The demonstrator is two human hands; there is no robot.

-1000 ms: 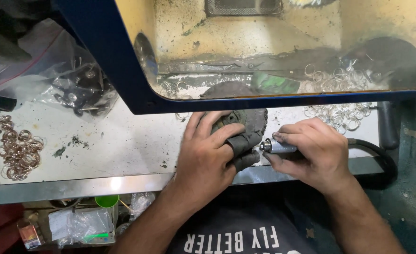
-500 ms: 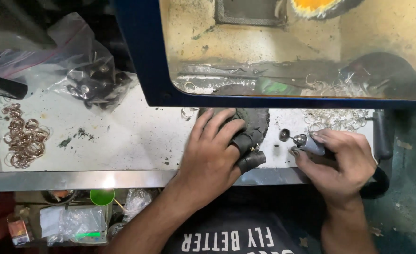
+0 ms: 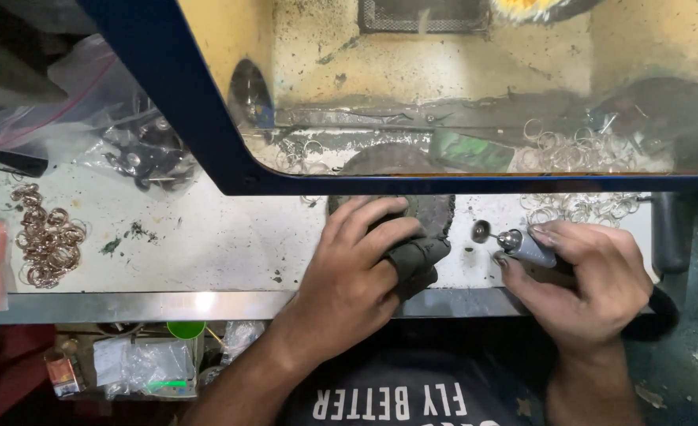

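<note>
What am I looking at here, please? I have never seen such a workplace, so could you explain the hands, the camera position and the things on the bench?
The camera sits on the person's head and looks down at a white workbench. The left hand presses on a dark round pad, its thumb wrapped in dark cloth. The right hand grips a small rotary hand tool with a little wheel at its tip. Behind stands a blue-framed clear shield. Copper-coloured rings lie at the left, silver rings at the right, and plastic bags at the back.
</note>
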